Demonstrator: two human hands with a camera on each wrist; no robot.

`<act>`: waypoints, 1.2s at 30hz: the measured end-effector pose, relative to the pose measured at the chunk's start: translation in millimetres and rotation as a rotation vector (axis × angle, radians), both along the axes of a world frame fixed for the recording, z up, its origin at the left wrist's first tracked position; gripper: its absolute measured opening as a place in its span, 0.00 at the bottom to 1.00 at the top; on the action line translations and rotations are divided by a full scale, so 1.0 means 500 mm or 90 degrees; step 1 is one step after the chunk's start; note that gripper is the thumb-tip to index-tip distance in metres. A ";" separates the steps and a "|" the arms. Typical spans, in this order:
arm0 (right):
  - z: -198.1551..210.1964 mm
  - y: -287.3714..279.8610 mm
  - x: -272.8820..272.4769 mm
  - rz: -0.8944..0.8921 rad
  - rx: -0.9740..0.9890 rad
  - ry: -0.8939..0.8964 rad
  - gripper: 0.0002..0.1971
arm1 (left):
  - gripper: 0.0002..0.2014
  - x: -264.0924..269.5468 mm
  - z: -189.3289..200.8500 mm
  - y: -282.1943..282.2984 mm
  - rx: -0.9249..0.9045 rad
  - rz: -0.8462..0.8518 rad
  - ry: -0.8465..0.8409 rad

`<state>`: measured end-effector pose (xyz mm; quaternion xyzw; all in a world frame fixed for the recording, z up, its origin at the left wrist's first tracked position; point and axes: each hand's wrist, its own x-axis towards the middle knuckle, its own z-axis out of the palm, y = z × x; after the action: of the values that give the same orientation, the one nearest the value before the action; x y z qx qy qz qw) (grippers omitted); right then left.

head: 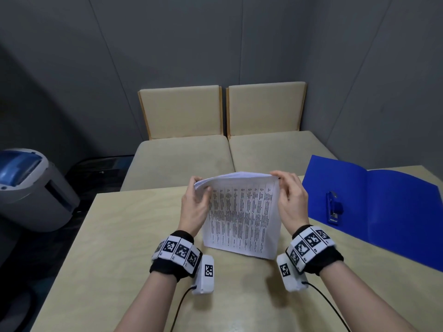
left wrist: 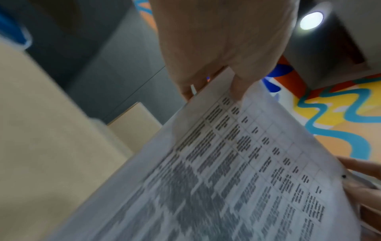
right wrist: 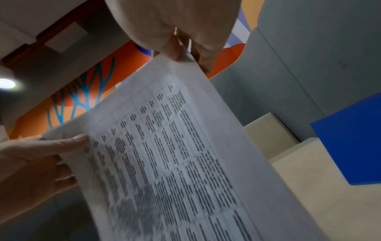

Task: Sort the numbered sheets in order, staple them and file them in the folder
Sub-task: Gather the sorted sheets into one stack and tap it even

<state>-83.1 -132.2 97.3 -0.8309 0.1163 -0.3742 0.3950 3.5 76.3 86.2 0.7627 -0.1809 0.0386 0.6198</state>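
Note:
A stack of printed sheets [head: 242, 216] stands on its lower edge on the table [head: 124, 236], leaning toward me, its top bent back. My left hand [head: 195, 204] pinches the stack's upper left corner, thumb on the printed face. My right hand [head: 291, 200] pinches the upper right corner. Both wrist views show the sheets [left wrist: 237, 171] [right wrist: 175, 154] held from above by the fingers [left wrist: 237, 88] [right wrist: 177, 52]. To the right, an open blue folder [head: 395, 212] lies flat on the table, with a blue stapler [head: 334, 207] resting on its left flap.
Two beige cushioned seats [head: 225, 152] stand beyond the table's far edge against a grey wall. A grey and blue machine [head: 31, 188] sits on the floor at left. Cables run from both wrist units across the near table.

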 end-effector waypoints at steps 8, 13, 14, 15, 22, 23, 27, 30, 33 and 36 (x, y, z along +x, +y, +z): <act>-0.002 -0.038 0.037 0.077 0.119 0.262 0.18 | 0.14 0.055 0.011 0.016 0.113 -0.086 0.315; -0.147 -0.043 0.037 0.115 0.173 0.491 0.19 | 0.06 0.017 -0.112 0.026 0.203 -0.146 0.540; -0.175 -0.040 0.032 0.117 0.191 0.530 0.19 | 0.06 0.007 -0.140 0.028 0.223 -0.137 0.574; -0.201 -0.035 0.026 0.116 0.204 0.565 0.19 | 0.04 0.005 -0.179 0.031 0.242 -0.115 0.592; -0.275 -0.008 0.014 0.068 0.210 0.637 0.22 | 0.30 0.022 -0.420 0.023 0.306 -0.031 0.639; -0.277 -0.008 0.015 0.071 0.228 0.639 0.22 | 0.30 0.016 -0.394 0.020 0.295 -0.028 0.648; -0.288 -0.015 0.016 0.062 0.277 0.642 0.23 | 0.28 0.008 -0.348 0.016 0.262 -0.014 0.653; -0.297 -0.015 0.016 0.029 0.271 0.627 0.21 | 0.33 0.020 -0.404 0.018 0.253 -0.010 0.645; -0.294 -0.008 0.018 0.012 0.276 0.626 0.21 | 0.38 0.021 -0.415 0.029 0.227 0.020 0.648; -0.291 -0.005 0.018 0.006 0.264 0.627 0.21 | 0.12 0.005 -0.353 0.045 0.205 0.087 0.582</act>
<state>-73.9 -134.6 -48.4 -0.8132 0.3554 0.0928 0.4514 6.1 98.8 -90.4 0.7978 0.1564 -0.2882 0.5060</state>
